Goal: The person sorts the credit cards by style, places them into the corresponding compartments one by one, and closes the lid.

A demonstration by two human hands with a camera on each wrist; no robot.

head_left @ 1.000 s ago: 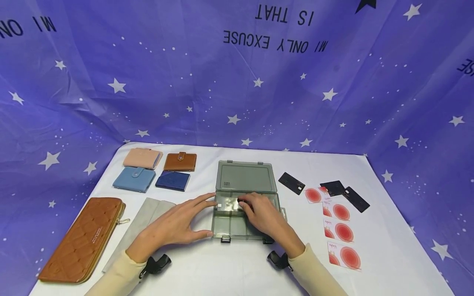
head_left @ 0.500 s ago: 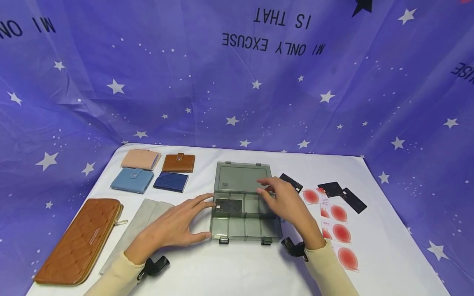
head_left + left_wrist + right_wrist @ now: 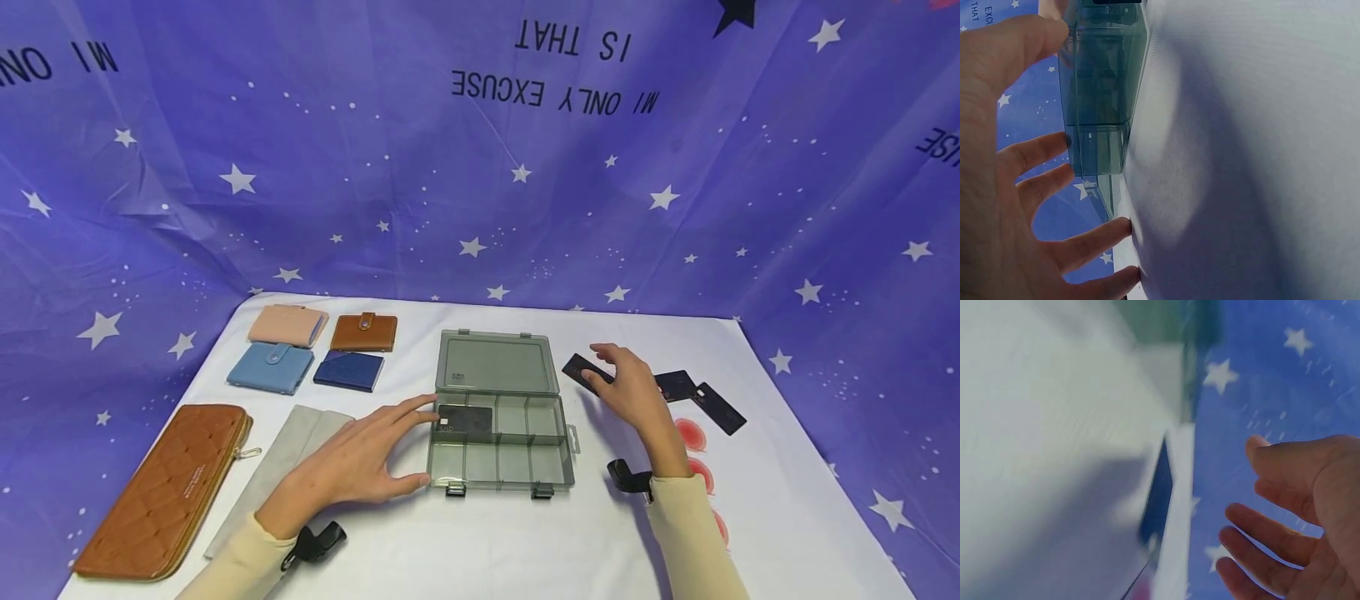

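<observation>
1. Grey plastic box (image 3: pixel 498 433) sits mid-table (image 3: pixel 480 533), lid open and lying flat behind it. Lid label too small to read.
2. Left hand (image 3: pixel 352 458) rests against the box's left wall, fingers straight and spread, thumb at the front corner; it grips nothing.
3. One dark card (image 3: pixel 465 421) lies in the box's back-left compartment.
4. Right hand (image 3: pixel 630 387) hovers right of the box, fingers relaxed and holding nothing, over a dark card (image 3: pixel 583 369) on the table.
5. Two more dark cards (image 3: pixel 697 393) and red-circle cards (image 3: pixel 693 433) lie further right of the box; print unreadable.
6. Left of the box: four small wallets (image 3: pixel 318 350), brown quilted wallet (image 3: pixel 161 492), grey pouch (image 3: pixel 288 458).
7. Backdrop (image 3: pixel 480 150) behind the box shows upside-down text: "IS THAT", "MI ONLY EXCUSE".
</observation>
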